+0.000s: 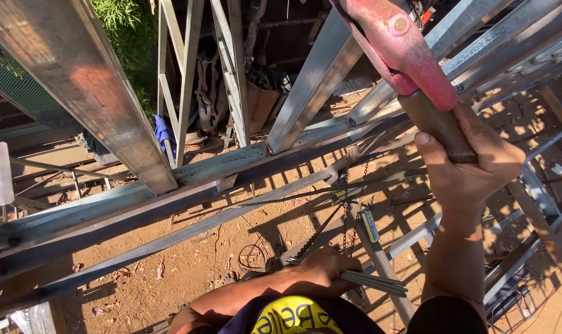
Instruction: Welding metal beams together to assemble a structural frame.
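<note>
My right hand (473,161) is raised at the upper right, gripping the brown handle of a red electrode holder (405,49) that points up and left, its jaw near a slanted steel bar (321,74). Down near my body, my left hand (321,269) is closed around a bundle of thin grey welding rods (374,283) that stick out to the right. A long steel truss beam (200,179) runs across the view from lower left to upper right, between my hands and the ground.
A wide rusty steel bar (83,80) slants down at the upper left. More steel frames (510,43) lie at the upper right. A chain (321,229) hangs below the beam. Reddish dirt ground (188,266) lies far beneath, with greenery (129,31) and scrap behind.
</note>
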